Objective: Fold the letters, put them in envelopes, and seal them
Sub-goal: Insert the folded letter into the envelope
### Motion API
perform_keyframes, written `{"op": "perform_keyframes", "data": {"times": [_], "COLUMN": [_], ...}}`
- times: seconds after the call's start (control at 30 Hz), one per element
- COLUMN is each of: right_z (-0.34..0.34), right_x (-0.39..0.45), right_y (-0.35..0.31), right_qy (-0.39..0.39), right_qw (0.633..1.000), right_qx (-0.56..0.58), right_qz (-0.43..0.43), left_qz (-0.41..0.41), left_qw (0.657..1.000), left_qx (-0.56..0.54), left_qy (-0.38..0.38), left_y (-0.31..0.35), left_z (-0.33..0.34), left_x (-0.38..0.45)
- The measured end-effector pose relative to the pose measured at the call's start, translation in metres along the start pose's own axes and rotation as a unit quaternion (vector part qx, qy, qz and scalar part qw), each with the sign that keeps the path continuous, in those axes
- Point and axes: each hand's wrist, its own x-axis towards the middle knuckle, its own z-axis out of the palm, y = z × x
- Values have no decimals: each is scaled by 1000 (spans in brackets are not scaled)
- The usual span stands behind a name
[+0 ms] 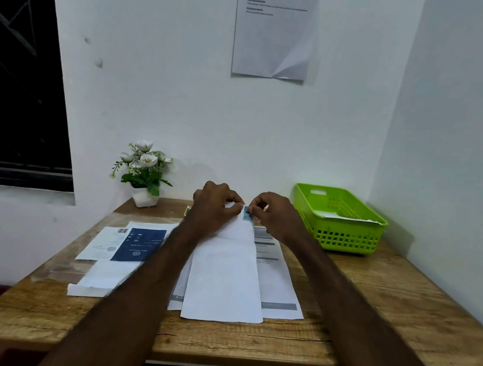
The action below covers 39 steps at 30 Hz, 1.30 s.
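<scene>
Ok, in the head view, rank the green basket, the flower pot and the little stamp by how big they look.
1. green basket
2. flower pot
3. stamp

The basket sits about level with the pot, so nearness hardly skews it.

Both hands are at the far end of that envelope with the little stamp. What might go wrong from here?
The stamp, pinched between the right hand and left hand, may go on crooked. The envelope lies loose on the printed sheets and could slide under pressure.

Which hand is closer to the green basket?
Right. The right hand pinches a small stamp-like piece just left of the green basket; the left hand lies farther left, holding the white envelope.
</scene>
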Motion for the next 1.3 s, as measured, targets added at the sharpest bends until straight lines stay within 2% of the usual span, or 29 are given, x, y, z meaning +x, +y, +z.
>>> {"op": "perform_keyframes", "data": {"times": [1.3], "right_z": [7], "right_x": [-5], "right_y": [-11], "right_qy": [54], "right_qw": [998], "right_qx": [-30], "right_qz": [26], "left_qz": [26], "left_qw": [999], "left_qx": [-22], "left_qy": [3], "left_y": [-14], "left_z": [7], "left_x": [6]}}
